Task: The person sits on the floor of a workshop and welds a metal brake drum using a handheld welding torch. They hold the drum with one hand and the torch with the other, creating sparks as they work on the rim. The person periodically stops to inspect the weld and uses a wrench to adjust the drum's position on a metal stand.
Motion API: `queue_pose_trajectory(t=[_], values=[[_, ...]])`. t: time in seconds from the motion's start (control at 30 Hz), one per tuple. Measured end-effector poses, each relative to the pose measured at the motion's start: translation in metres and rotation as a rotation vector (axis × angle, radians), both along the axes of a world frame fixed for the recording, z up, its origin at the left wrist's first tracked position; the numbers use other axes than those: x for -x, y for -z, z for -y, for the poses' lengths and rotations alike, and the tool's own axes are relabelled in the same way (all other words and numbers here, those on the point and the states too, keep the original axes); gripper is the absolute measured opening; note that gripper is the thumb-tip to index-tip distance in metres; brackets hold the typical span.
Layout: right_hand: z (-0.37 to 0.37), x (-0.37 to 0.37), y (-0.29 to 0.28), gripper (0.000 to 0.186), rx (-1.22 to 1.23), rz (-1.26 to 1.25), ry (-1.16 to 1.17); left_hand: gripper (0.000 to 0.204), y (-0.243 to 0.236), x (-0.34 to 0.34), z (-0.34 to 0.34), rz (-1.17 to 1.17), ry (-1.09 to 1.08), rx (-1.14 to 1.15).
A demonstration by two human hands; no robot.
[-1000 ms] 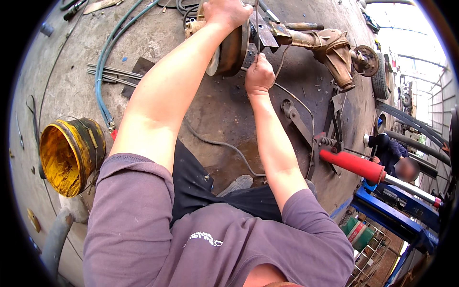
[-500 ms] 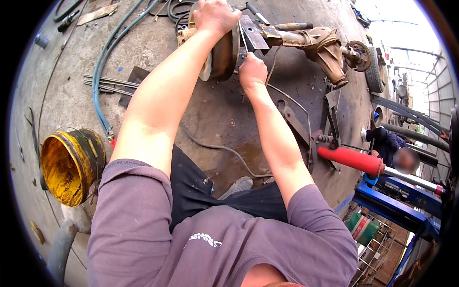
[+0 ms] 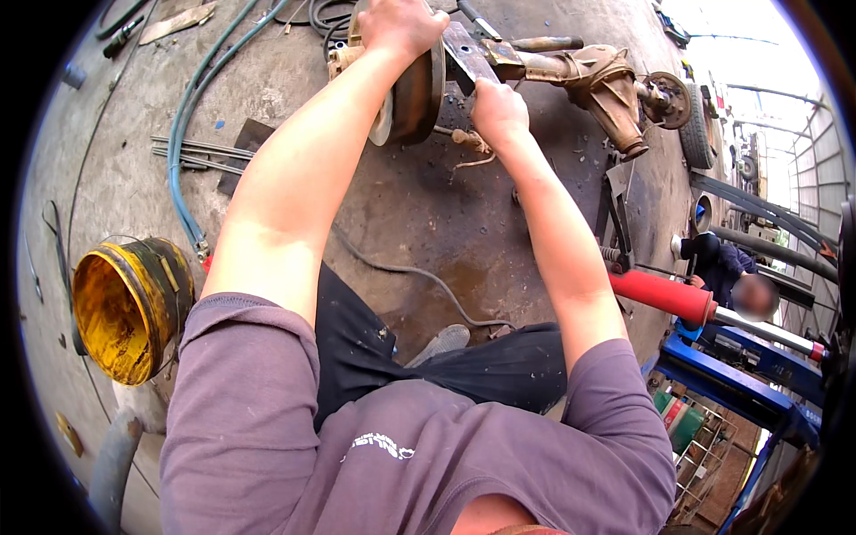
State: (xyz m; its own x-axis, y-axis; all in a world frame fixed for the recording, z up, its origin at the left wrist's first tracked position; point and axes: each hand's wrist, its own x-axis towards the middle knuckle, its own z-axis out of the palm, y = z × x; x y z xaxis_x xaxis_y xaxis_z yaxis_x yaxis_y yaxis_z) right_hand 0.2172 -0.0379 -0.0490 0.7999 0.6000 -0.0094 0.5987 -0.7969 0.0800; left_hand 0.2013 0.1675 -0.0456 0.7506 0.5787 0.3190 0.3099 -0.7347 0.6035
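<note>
My left hand [image 3: 401, 28] is closed over the upper part of a large rusty brake drum [image 3: 419, 102], and its fingertips are hidden. To its right, my right hand [image 3: 499, 114] is a fist over the lower end of a flat steel plate [image 3: 467, 52] with a hole in it. Whatever the right fingers hold, if anything, is hidden. The plate adjoins a rusty vehicle axle [image 3: 542, 68], which runs right to a bulging differential housing [image 3: 602, 80] and a round flange [image 3: 669, 100].
A yellow-stained bucket [image 3: 120, 312] stands at left, near blue hoses [image 3: 183, 125] and thin metal rods [image 3: 201, 153]. A grey cable [image 3: 415, 270] crosses the floor by my shoe. A red cylinder [image 3: 664, 297], a blue frame [image 3: 740, 379] and a crouching person [image 3: 718, 267] are at right.
My right hand has moved right and slightly up, from a thin rod to the plate's lower end. The rod no longer shows. My left hand stays at the drum.
</note>
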Motion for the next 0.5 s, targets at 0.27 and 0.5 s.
queue_pose_trajectory(t=[0.27, 0.5], values=[[-0.014, -0.016, -0.024, 0.018, 0.177, -0.11, -0.012, 0.049, -0.006, -0.003, 0.0, -0.031, -0.011, 0.035], [-0.006, 0.036, -0.038, 0.01, 0.066, -0.078, 0.041, 0.042, -0.001, 0.003, -0.004, 0.001, -0.013, 0.022]])
